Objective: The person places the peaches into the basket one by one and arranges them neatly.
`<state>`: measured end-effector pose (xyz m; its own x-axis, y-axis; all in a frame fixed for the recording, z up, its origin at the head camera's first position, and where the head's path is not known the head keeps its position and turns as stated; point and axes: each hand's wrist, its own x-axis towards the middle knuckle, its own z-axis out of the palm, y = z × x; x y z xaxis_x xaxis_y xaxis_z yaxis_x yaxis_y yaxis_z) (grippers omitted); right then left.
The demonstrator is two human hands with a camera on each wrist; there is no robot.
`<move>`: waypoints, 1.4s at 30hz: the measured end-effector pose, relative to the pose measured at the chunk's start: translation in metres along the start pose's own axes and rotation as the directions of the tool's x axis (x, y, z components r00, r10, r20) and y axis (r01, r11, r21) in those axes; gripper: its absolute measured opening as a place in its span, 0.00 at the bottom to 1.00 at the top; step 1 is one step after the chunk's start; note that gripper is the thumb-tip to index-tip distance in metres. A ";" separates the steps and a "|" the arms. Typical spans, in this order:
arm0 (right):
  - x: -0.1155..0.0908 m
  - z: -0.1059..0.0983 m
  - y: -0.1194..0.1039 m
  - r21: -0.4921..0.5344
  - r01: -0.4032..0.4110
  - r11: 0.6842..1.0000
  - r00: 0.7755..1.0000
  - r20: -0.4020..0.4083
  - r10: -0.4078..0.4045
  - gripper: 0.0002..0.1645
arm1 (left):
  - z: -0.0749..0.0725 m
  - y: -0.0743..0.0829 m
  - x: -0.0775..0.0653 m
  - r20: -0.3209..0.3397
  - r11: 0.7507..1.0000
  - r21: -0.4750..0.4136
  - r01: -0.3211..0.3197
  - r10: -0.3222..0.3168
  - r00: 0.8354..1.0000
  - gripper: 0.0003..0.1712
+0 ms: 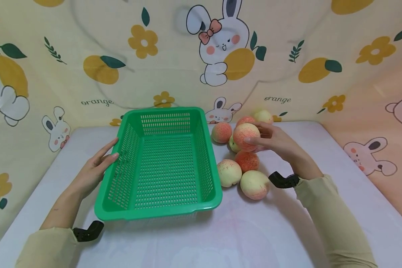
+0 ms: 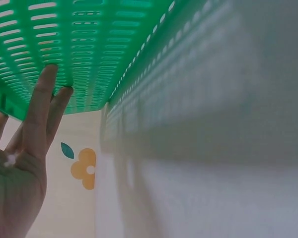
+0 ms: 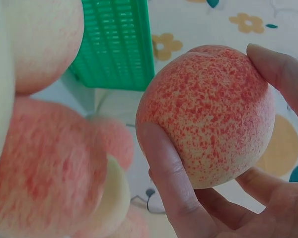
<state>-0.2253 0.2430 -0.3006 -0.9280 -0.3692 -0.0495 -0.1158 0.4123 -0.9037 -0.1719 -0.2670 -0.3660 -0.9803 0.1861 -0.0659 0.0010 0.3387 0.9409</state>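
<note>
A green plastic basket (image 1: 167, 214) with slotted walls stands on the table, nothing inside it. My left hand (image 1: 95, 169) holds its left rim, with fingertips over the edge. In the left wrist view, two fingers (image 2: 38, 106) lie nearly straight against the basket's outer wall (image 2: 89, 54). My right hand (image 1: 276, 141) grips a red-speckled peach (image 1: 246, 136) above other peaches, right of the basket. The right wrist view shows this peach (image 3: 208, 119) between thumb and fingers, touching no other fruit.
Several peaches lie along the basket's right side, among them a pale one (image 1: 254, 185) in front, another pale one (image 1: 229, 173), a red one (image 1: 247, 160) and a pink one (image 1: 222, 132). Behind the white table (image 1: 254, 238) hangs a printed cloth (image 1: 174, 74) with rabbits and oranges.
</note>
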 end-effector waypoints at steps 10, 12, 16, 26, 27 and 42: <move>0.024 0.024 -0.018 -0.015 0.010 1.000 1.000 -0.002 -0.010 0.32 | 0.000 0.001 -0.001 -0.004 1.000 -0.003 0.010 -0.010 1.000 0.35; 0.028 0.028 -0.022 -0.018 0.013 1.000 1.000 0.003 -0.013 0.32 | 0.001 0.001 -0.001 -0.004 1.000 -0.011 0.013 -0.013 1.000 0.35; 0.036 0.034 -0.027 -0.024 0.033 0.999 0.999 0.026 -0.033 0.31 | 0.002 0.001 -0.001 -0.001 1.000 -0.027 0.016 -0.016 1.000 0.35; 0.057 0.051 -0.059 -0.093 -0.063 0.994 0.998 -0.019 0.061 0.40 | 0.001 0.001 -0.001 0.000 1.000 -0.027 0.012 -0.012 1.000 0.35; 0.059 0.053 -0.063 -0.091 -0.064 0.994 0.998 -0.016 0.063 0.40 | 0.001 0.001 0.000 0.001 1.000 -0.025 0.015 -0.015 1.000 0.35; 0.101 0.088 -0.090 0.058 -0.039 0.998 0.999 0.034 0.037 0.33 | 0.000 0.001 0.002 -0.006 0.999 -0.028 0.020 -0.020 1.000 0.35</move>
<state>-0.2774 0.0954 -0.2612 -0.9191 -0.3819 -0.0971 -0.0592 0.3773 -0.9242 -0.1740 -0.2664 -0.3657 -0.9814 0.1733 -0.0831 -0.0245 0.3160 0.9484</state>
